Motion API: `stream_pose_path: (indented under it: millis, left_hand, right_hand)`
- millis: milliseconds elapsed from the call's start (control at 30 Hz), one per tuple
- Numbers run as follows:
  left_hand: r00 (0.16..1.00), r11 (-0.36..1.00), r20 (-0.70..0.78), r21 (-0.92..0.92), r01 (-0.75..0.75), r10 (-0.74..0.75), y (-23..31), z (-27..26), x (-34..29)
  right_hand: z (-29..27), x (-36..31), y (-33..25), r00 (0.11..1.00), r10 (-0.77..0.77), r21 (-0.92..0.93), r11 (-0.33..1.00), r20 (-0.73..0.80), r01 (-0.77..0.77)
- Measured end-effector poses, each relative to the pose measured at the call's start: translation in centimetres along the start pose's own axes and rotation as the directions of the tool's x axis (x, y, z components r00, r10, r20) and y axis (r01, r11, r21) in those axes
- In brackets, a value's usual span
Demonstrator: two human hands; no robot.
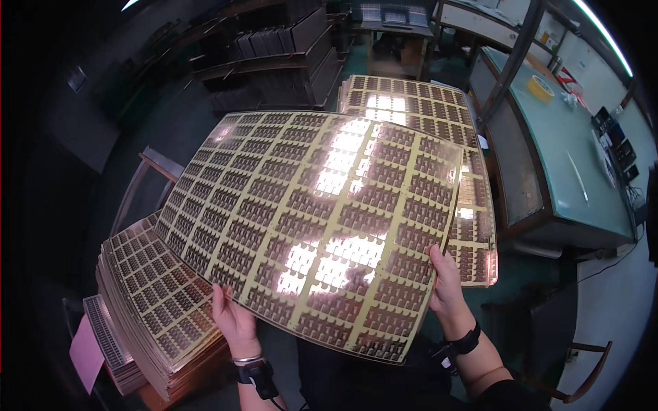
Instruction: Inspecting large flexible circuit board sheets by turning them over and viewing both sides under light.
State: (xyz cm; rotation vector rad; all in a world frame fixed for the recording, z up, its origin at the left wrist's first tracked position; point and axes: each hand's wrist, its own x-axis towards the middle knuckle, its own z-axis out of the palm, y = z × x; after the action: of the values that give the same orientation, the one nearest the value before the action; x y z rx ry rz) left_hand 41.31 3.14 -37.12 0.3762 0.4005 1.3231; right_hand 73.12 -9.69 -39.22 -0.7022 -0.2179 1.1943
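Note:
A large thin circuit board panel (264, 205), patterned with copper-brown blocks in a yellow-green grid, is held up tilted in front of me. My left hand (235, 323) grips its near left edge, thumb at the rim. My right hand (447, 282) is closed on the right edge, fingers partly hidden beneath. Bright light reflections cover parts of the surface. At the lower left, a stack of similar panels (164, 301) lies partly under the held one. Behind to the right, another stack of panels (473, 257) is partly covered by it.
On the right stands a green-topped workbench (548, 147) with a yellow tape roll (541, 88) and dark devices (620, 147). Dark racks (274, 65) hold upright boards at the back. A pink sheet (87, 353) sits at the far left; a chair (582, 370) is at the lower right.

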Motion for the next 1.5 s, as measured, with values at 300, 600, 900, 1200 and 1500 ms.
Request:
stream_pose_path:
  millis: [300,600,900,1200,1500]
  left_hand:
    - [0.959,0.961,-0.178,0.131,0.245,-0.22,-2.7,-2.8,-5.1]
    - [0.957,0.968,-0.257,0.174,0.183,-0.135,2.5,-7.6,-6.8]
    - [0.896,0.97,-0.441,0.234,0.06,0.051,3.6,-7.3,-6.4]
    - [0.846,0.846,-0.526,0.487,0.216,0.087,4.0,-7.5,-5.3]
    - [0.732,0.669,-0.404,0.738,-0.094,0.548,4.7,-4.6,-5.0]
  right_hand:
    - [3.1,-0.4,6.2,0.988,0.112,-0.102,0.99,0.104,-0.101]
    - [0.2,2.7,-2.3,0.997,-0.068,0.025,0.997,0.033,0.067]
    - [1.0,1.7,-1.8,0.997,-0.05,-0.393,0.917,0.051,0.066]
    - [1.3,1.2,-2.2,0.991,0.0,-0.608,0.79,0.136,0.083]
    - [-2.9,1.5,-1.3,0.821,0.516,-0.74,0.646,0.243,-0.187]
